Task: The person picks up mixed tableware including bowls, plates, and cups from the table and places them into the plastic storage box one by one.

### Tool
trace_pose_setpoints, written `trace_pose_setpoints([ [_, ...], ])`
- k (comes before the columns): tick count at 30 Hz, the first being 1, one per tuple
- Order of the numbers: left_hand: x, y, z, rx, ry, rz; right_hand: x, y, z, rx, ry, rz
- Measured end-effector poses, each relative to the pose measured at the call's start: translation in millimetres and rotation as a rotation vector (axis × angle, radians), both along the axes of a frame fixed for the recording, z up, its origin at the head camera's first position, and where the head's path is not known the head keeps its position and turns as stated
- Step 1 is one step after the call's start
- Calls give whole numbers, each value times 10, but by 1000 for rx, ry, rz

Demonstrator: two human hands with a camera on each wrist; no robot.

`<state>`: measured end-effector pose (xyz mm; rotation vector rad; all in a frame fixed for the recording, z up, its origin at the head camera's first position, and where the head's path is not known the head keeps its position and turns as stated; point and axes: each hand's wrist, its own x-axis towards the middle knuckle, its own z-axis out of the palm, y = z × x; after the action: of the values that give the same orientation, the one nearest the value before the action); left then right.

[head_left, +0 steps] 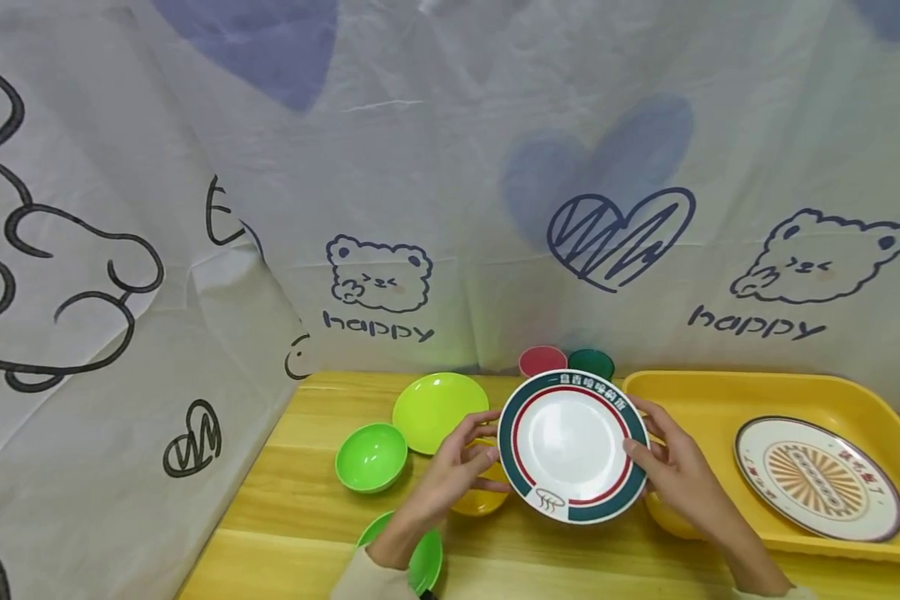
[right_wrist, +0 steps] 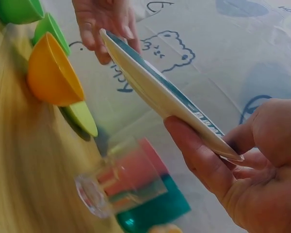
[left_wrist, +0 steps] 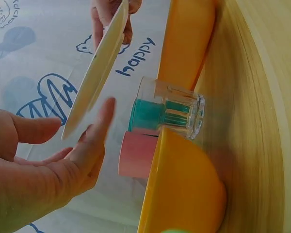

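Observation:
A white plate (head_left: 570,446) with a green rim band and a red ring is raised above the table, tilted so its face shows in the head view. My right hand (head_left: 671,467) grips its right edge, thumb on the face and fingers behind, as the right wrist view shows. At the opposite edge my left hand (head_left: 450,467) is spread, its thumb near the rim and its fingers loosely extended behind. In the left wrist view, a gap shows between those fingers and the plate (left_wrist: 94,73). Partly hidden behind the left hand is an orange bowl (left_wrist: 184,189).
A yellow tray (head_left: 690,383) at the right holds a patterned plate (head_left: 821,479). Green bowls (head_left: 371,458) and a lime plate (head_left: 438,408) stand at the left. Behind are a pink cup (head_left: 543,360), a green cup (head_left: 592,363) and a clear glass (left_wrist: 184,109). Printed cloth (head_left: 450,167) hangs behind.

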<state>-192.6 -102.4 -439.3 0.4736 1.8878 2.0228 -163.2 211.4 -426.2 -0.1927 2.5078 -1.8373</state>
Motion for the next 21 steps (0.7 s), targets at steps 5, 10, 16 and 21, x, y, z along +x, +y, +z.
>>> trace_pose_setpoints([
  [5, 3, -91, 66, -67, 57, -55, 40, 203, 54, 52, 99, -32],
  [10, -25, -178, 184, -90, 117, -73, 104, 476, 130, 141, 175, -92],
  [16, -123, -312, 313, -195, 214, 36, 157, 837, 206, 288, 180, -180],
  [21, -277, -449, 428, -341, 309, 129, 166, 1120, 240, 407, 171, -240],
])
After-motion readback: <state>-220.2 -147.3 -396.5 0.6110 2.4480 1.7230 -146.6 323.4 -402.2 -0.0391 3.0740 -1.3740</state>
